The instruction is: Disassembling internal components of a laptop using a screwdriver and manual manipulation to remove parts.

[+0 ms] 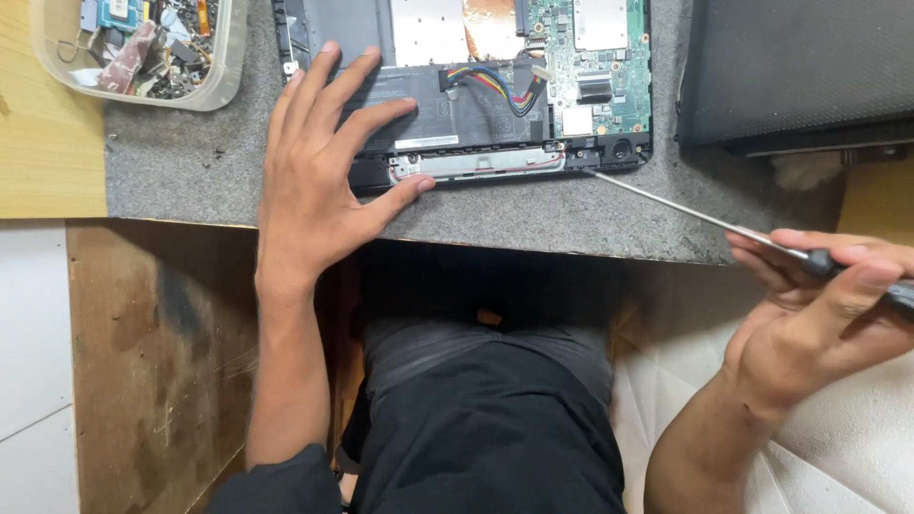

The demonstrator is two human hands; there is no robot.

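The left hand (314, 181) lies flat with fingers (333, 90) spread across the black battery (466, 119) of the opened laptop (590, 86), thumb against the laptop's near edge. The right hand (819, 314), off the laptop's near right corner, has its fingers curled around a screwdriver (705, 221) whose tip touches that corner. The laptop sits on the grey worktop (181, 171), a plastic tub of parts (224, 81) to its left.

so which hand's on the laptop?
The left hand, flat on the open laptop's battery; the right hand holds a screwdriver off the edge.
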